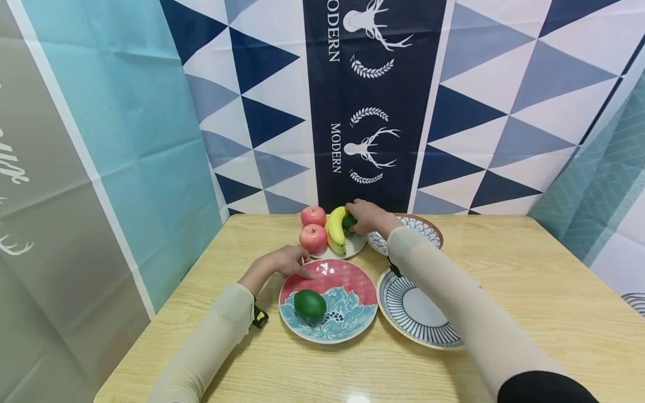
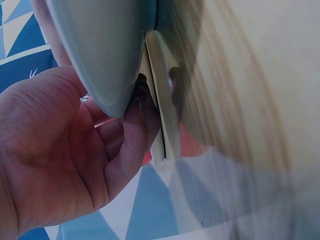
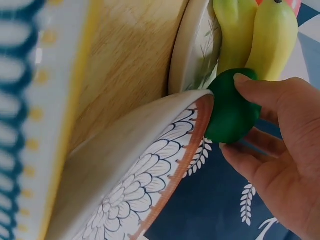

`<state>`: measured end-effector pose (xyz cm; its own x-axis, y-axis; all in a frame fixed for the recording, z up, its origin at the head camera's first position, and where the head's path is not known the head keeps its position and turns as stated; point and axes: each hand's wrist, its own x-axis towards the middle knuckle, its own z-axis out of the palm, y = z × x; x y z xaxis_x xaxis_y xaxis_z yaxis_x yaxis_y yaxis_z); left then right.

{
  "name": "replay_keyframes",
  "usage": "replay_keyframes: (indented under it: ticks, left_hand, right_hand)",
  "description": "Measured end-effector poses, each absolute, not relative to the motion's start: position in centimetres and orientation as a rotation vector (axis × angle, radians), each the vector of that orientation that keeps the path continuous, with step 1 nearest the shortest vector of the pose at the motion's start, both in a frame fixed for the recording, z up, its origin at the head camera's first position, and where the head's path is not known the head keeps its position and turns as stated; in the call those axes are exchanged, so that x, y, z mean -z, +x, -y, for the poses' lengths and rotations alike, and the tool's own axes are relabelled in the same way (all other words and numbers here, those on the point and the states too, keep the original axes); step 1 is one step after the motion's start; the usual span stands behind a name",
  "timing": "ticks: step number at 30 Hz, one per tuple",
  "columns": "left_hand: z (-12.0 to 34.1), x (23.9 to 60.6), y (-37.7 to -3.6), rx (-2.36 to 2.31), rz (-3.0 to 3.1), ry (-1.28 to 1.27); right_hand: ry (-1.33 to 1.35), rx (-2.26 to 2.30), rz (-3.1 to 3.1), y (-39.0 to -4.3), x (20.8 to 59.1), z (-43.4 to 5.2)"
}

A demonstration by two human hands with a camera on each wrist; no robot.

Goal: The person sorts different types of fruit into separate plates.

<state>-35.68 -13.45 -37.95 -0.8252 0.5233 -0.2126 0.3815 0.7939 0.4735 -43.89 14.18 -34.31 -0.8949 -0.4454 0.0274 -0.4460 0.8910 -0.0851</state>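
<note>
Green fruit (image 3: 231, 112) is pinched in the right hand (image 1: 370, 216); left hand (image 1: 286, 261) grips the pink-blue plate (image 1: 347, 299) by its rim, tabletop (image 1: 219, 277) stretching leftward

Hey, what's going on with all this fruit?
A person's right hand holds a green fruit beside the bananas. The left hand grips the rim of the red-and-blue plate, where a second green fruit lies. The bananas and two apples sit on a small plate behind it.

A homelike setting, with its wood-grain table (image 1: 529, 274), printed fabric hangings (image 1: 269, 64) and patterned plates (image 1: 353, 280)
</note>
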Motion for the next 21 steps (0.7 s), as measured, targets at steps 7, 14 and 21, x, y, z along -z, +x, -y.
replay_keyframes:
  ticks: [7, 14, 21]
  left_hand:
    - [13.4, 37.8, -35.6, -0.615, -2.644, 0.705]
    - [13.4, 37.7, -35.4, -0.611, -2.645, 0.683]
    - [13.4, 37.8, -35.4, -0.623, -2.637, 0.689]
  right_hand:
    - [0.798, -0.116, 3.006, -43.3, 33.7, -14.9]
    - [0.848, -0.120, 2.938, -42.1, 32.5, -15.8]
    - [0.850, -0.168, 2.930, -41.6, 31.9, -16.4]
